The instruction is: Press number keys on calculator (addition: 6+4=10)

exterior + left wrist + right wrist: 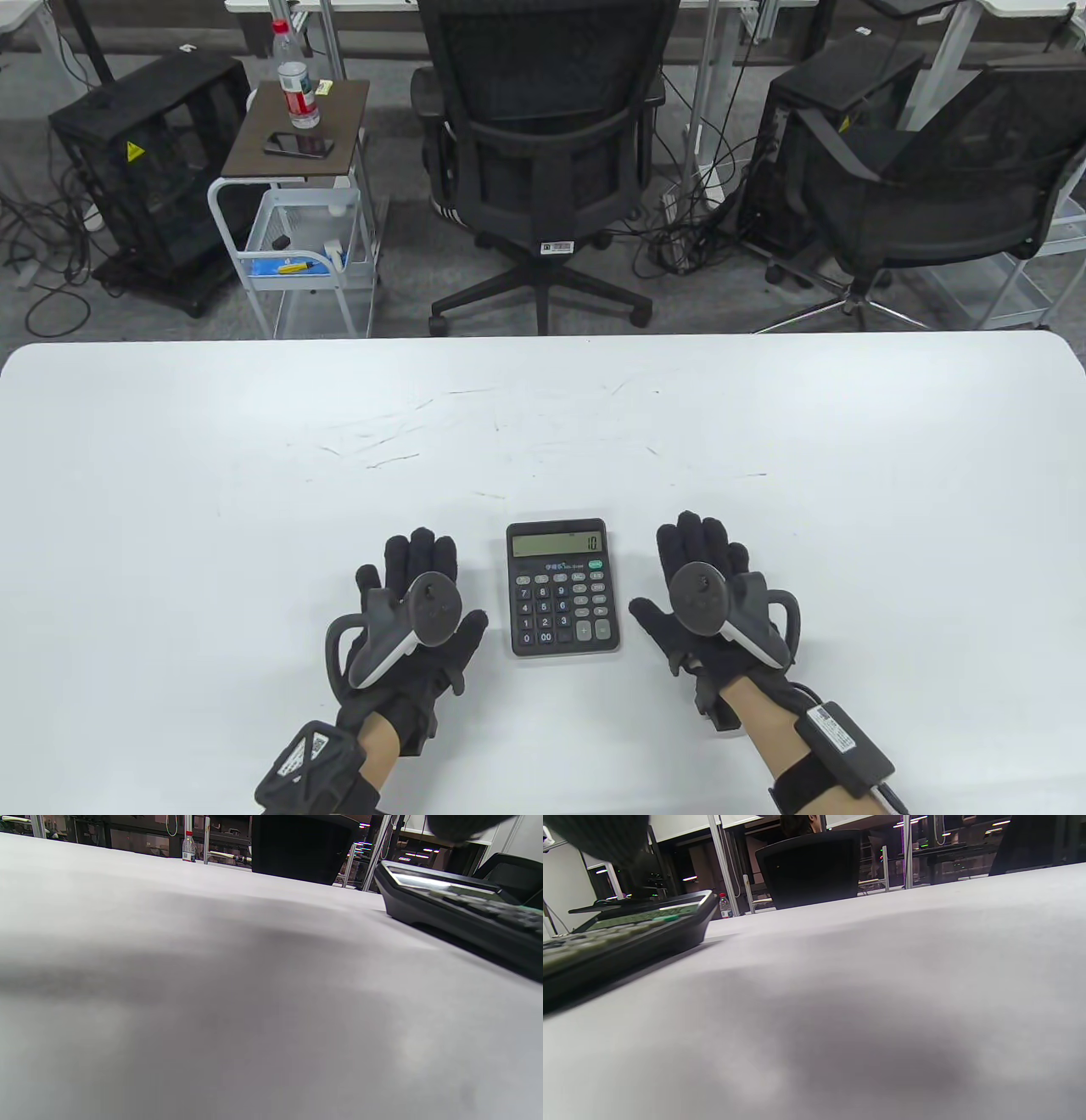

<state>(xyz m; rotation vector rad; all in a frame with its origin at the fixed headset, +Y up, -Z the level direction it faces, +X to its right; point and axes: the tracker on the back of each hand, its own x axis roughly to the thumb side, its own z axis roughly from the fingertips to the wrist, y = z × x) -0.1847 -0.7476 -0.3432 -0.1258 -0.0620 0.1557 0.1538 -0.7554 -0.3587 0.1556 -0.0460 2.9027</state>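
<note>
My left hand (411, 615) and right hand (708, 594) rest flat, grips spread, flanking the calculator (562, 587), which reads 10.

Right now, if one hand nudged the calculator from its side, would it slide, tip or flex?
The calculator would probably slide: it lies flat on the smooth white table. Tipping seems unlikely, since the left wrist view shows a low wedge body. It looks like rigid plastic, so likely stiff and fairly light. Neither the left hand nor the right hand touches it.

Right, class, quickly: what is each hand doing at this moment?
Left hand: open, flat on the table, left of the calculator, holding nothing.
Right hand: open, flat, right of it, holding nothing.
</note>
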